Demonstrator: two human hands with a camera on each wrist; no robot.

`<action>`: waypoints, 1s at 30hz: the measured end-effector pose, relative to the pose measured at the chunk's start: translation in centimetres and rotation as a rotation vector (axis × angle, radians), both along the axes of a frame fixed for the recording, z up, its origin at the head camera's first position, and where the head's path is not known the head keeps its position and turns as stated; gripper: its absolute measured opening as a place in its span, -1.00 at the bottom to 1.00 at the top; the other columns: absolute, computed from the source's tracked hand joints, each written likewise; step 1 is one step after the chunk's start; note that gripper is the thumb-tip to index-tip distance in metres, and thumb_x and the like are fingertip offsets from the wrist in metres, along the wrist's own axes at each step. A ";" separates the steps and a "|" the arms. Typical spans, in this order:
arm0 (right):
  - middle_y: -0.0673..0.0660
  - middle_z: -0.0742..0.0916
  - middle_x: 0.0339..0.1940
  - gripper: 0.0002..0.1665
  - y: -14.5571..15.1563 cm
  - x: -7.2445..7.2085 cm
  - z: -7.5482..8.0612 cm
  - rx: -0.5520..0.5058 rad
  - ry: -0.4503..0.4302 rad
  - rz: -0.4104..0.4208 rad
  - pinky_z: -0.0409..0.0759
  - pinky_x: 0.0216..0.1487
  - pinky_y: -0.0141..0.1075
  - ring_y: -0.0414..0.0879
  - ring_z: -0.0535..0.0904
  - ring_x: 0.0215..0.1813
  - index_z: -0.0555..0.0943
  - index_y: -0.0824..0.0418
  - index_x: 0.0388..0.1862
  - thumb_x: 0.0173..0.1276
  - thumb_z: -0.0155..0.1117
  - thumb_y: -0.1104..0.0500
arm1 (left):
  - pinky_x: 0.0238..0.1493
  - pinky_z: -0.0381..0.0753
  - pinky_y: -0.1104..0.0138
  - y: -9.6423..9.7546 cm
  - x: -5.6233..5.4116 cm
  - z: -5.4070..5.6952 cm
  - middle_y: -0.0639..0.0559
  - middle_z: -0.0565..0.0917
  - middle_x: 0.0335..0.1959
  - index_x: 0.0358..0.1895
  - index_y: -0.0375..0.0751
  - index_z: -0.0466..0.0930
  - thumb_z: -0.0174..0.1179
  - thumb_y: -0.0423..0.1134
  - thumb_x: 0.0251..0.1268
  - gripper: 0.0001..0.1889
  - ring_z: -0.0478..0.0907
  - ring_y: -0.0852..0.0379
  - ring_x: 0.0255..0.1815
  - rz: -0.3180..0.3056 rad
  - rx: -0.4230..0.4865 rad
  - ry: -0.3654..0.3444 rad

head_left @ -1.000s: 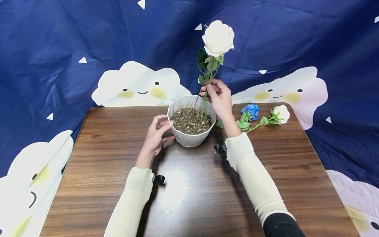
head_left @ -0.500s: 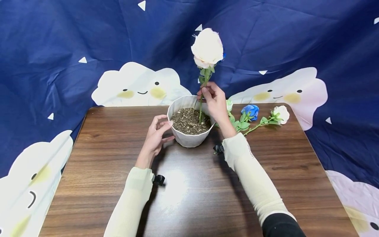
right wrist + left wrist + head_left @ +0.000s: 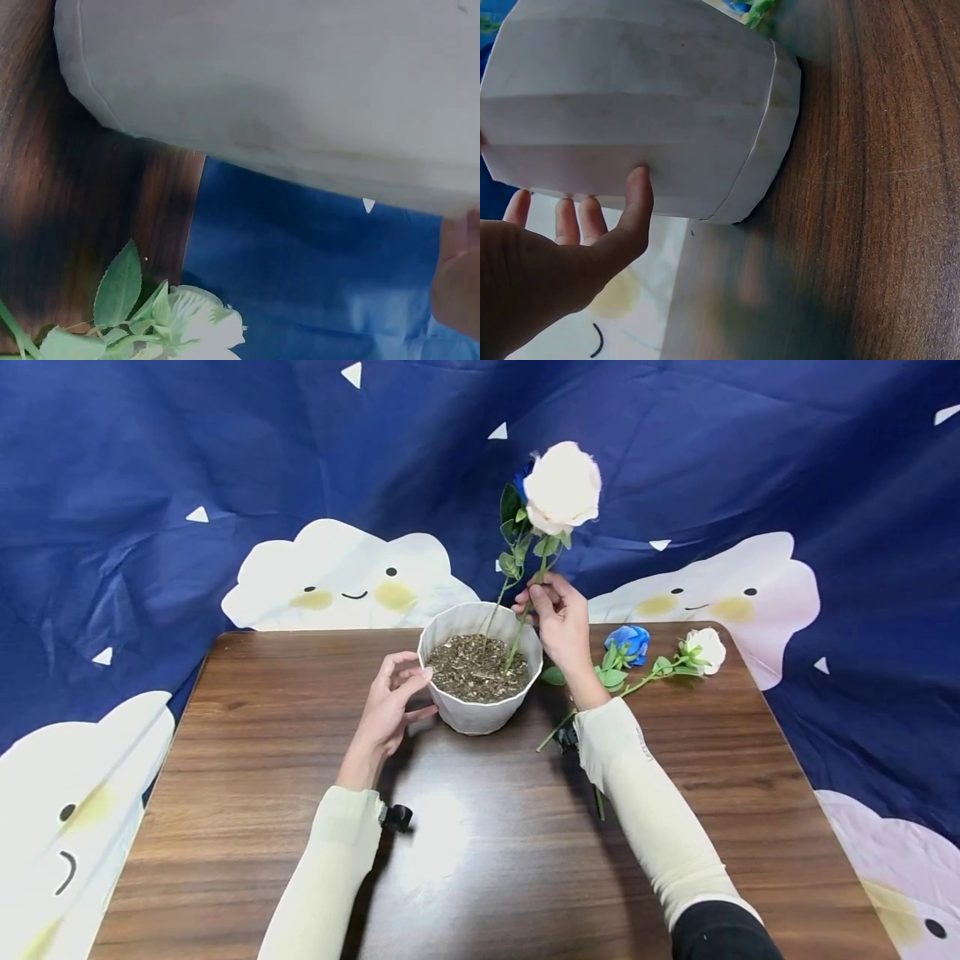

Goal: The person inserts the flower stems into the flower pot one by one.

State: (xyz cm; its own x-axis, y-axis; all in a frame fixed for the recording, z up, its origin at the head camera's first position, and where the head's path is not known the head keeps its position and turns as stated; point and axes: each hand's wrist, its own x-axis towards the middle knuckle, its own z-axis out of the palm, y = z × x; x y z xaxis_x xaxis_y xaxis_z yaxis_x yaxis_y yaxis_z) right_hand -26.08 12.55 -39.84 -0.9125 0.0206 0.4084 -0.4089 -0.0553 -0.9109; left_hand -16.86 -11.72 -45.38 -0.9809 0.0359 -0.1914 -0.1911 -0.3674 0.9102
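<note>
A white plastic pot of dark soil stands at the table's far edge. My left hand touches the pot's left side with spread fingers; in the left wrist view a fingertip rests on its wall. My right hand pinches the green stem of a white rose between thumb and fingers, over the pot's right rim. The stem's lower end meets the soil, leaning right. A blue rose, mostly hidden behind the white bloom, stands in the pot on its own stem.
Right of the pot, a blue rose and a white rose lie on the wooden table. A pale flower shows in the right wrist view. A blue cloth with clouds hangs behind.
The held white rose first tipped left and lower, then swung back to the right with my right hand. My left hand has stayed at the pot.
</note>
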 end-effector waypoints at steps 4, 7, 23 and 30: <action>0.03 0.76 -0.42 -0.84 0.1 0.0 -0.2 -0.034 -0.005 0.009 0.74 -0.28 -0.39 -0.17 0.75 -0.36 0.50 0.56 -0.13 0.55 0.08 0.40 | -0.03 0.68 -0.13 -0.2 0.1 -0.1 -0.05 0.51 0.01 0.13 0.02 0.41 0.23 -0.36 0.39 -0.66 0.48 0.06 0.08 0.002 -0.005 0.000; 0.07 0.77 -0.42 -0.86 -0.2 0.1 -0.2 -0.026 0.002 0.008 0.74 -0.29 -0.39 -0.17 0.76 -0.36 0.53 0.50 -0.16 0.55 0.09 0.39 | -0.03 0.68 -0.14 -0.2 0.1 -0.1 -0.05 0.51 0.01 0.13 0.01 0.40 0.23 -0.36 0.39 -0.65 0.47 0.07 0.09 -0.003 -0.001 0.004; 0.43 0.76 -0.31 -0.74 -0.9 0.2 0.1 0.067 -0.017 0.038 0.76 -0.31 -0.30 -0.18 0.75 -0.37 0.59 0.65 -0.08 0.53 0.14 0.37 | 0.02 0.66 -0.18 -0.1 0.3 -0.2 -0.04 0.50 0.00 0.14 0.00 0.39 0.23 -0.36 0.40 -0.65 0.46 0.07 0.09 -0.001 0.006 0.007; 0.45 0.76 -0.23 -0.72 -1.6 0.5 0.2 0.067 0.012 0.088 0.76 -0.27 -0.33 -0.16 0.78 -0.29 0.59 0.61 0.01 0.53 0.16 0.34 | 0.06 0.62 -0.23 0.1 0.2 -0.2 -0.05 0.49 0.01 0.14 0.00 0.40 0.23 -0.35 0.40 -0.66 0.46 0.07 0.10 0.003 0.004 0.006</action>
State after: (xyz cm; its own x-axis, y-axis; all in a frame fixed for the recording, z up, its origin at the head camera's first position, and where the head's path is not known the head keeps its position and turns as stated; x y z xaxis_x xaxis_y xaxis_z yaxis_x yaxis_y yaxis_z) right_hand -25.60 10.98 -39.60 -0.9047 -0.0870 0.4172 -0.4161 -0.0308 -0.9088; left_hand -16.64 -11.64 -45.61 -0.9822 0.0337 -0.1850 -0.1841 -0.3719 0.9098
